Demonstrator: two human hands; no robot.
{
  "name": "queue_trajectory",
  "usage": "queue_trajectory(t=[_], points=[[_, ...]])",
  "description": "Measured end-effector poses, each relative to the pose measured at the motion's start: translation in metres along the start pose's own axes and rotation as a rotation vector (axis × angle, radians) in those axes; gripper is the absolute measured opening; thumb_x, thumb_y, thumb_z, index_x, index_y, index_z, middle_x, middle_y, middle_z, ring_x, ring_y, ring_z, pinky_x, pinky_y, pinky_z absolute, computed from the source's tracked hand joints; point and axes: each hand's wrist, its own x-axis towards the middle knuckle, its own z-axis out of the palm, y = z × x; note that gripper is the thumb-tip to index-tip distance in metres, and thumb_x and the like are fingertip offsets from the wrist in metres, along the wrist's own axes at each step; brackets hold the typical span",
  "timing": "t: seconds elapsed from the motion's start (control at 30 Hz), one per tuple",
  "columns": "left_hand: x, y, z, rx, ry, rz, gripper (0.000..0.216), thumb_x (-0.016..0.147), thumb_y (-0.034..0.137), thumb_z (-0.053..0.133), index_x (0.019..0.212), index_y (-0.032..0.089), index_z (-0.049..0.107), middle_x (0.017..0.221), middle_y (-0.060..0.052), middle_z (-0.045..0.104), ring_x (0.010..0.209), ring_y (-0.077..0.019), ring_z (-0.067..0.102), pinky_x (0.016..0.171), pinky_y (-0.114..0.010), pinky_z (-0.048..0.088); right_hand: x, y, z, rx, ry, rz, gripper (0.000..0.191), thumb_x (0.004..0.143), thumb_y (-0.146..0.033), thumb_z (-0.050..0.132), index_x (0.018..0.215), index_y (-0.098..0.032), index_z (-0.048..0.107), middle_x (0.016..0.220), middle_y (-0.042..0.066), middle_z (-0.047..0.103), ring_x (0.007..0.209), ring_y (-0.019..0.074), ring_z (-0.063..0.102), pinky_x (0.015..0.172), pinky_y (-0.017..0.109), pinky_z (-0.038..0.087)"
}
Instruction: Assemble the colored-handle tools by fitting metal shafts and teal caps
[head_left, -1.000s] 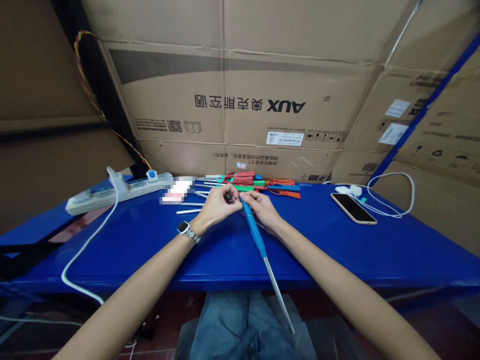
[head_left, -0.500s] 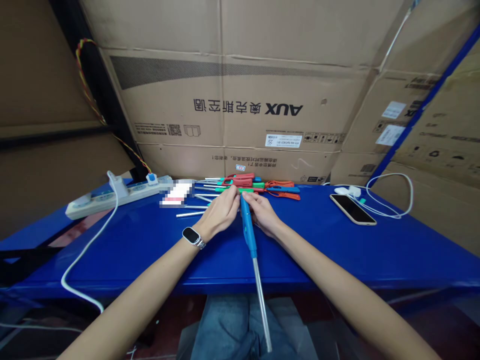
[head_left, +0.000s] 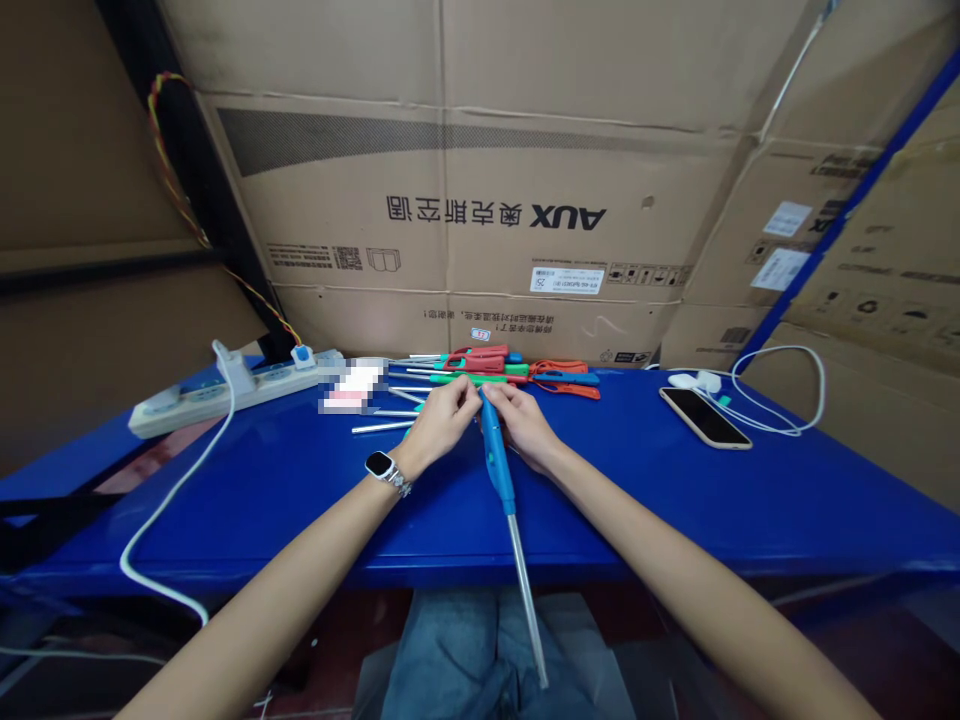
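Note:
A blue long-nosed lighter (head_left: 496,462) points toward me, its metal tube hanging past the table's front edge above my lap. My right hand (head_left: 531,428) is closed around the far end of its handle. Beside that end, my left hand (head_left: 444,420) is pinched shut; whatever its fingertips hold is hidden. Behind both hands lies a pile of similar lighters, among them a red one (head_left: 480,364) and an orange one (head_left: 574,391). Several metal tubes (head_left: 381,428) of the pile point left.
The blue table (head_left: 637,500) is backed by a cardboard wall (head_left: 480,150). A power strip (head_left: 262,385) with a white cable (head_left: 176,485) is at left, near a blurred patch (head_left: 356,385). To the right lie a phone (head_left: 705,416) and a charger cable (head_left: 821,390).
The lighter's tube tip has swung slightly up and to the right. My left hand has shifted a little at the handle's end; my right hand keeps its hold.

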Motion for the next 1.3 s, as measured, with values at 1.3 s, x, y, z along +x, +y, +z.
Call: queue_trajectory(t=[1.3], points=[[0.015,-0.017,-0.010,-0.718,0.308,-0.205,0.033,0.075,0.048,0.075,0.079,0.015,0.068,0.074,-0.002,0.065,0.070,-0.0127,0.061,0.070,-0.025,0.051,0.001,-0.013,-0.015,0.033,0.099,-0.005,0.031,0.066,-0.035,0.080,0.080,-0.020,0.056,0.057,-0.004,0.063,0.045,0.0134,0.060,0.042,0.025,0.050]])
